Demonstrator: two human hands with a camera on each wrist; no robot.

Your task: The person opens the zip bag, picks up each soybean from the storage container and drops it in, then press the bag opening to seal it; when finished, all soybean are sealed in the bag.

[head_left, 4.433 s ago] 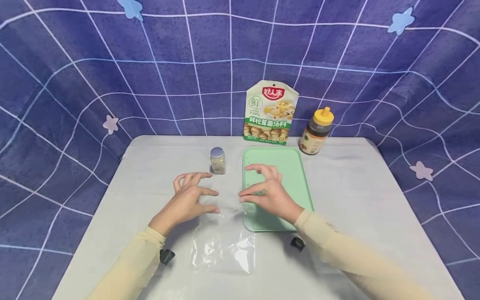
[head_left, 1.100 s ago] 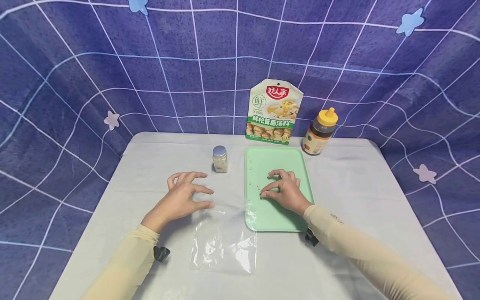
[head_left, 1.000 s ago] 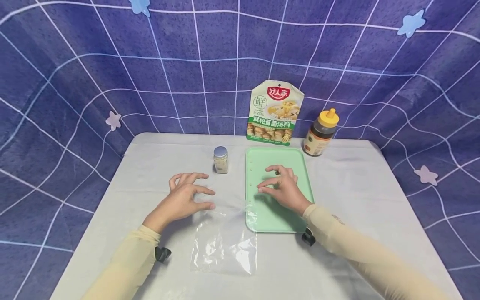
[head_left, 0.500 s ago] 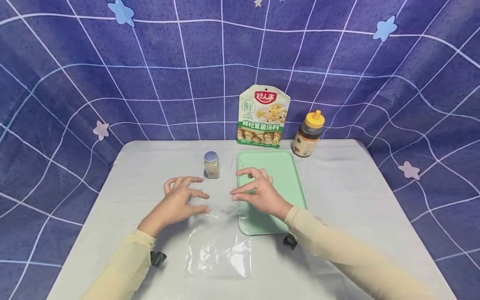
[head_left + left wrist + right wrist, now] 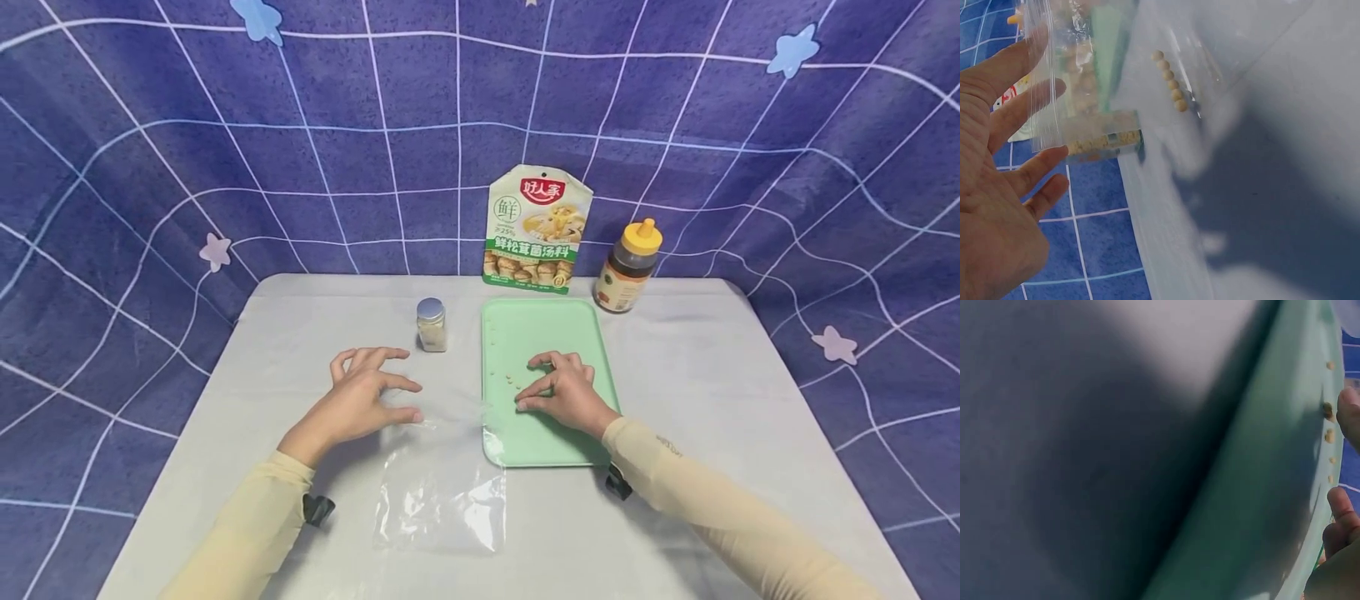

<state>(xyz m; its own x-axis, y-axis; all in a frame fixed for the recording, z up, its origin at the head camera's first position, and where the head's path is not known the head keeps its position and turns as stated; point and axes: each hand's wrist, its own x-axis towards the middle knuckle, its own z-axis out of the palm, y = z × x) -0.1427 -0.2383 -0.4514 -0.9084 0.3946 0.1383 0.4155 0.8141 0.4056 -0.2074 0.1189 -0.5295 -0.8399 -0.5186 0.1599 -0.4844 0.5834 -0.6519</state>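
Observation:
My left hand (image 5: 356, 408), fingers spread and bent, is at the mouth of a clear zip bag (image 5: 442, 500). In the left wrist view, its fingertips touch the zip edge. Several round beige beans (image 5: 1172, 84), like soybeans, lie in a row in the bag. My right hand (image 5: 566, 396) is low over the green tray (image 5: 543, 325), thumb and index fingertip nearly together, pinching at a small bean. In the right wrist view, a dark bean (image 5: 1327, 411) sits right at a fingertip. More small beans (image 5: 509, 379) lie along the tray's left side.
A small jar (image 5: 432, 327) with a grey lid stands left of the tray. Behind the tray, a soup seasoning packet (image 5: 537, 229) leans against the blue curtain (image 5: 375, 167). A yellow-capped bottle (image 5: 628, 267) stands at the back right. White cloth (image 5: 697, 375) covers the table.
Half a second ago my right hand was at the bag's mouth; now it is back right and down on the tray's beans. My left hand has stayed at the bag.

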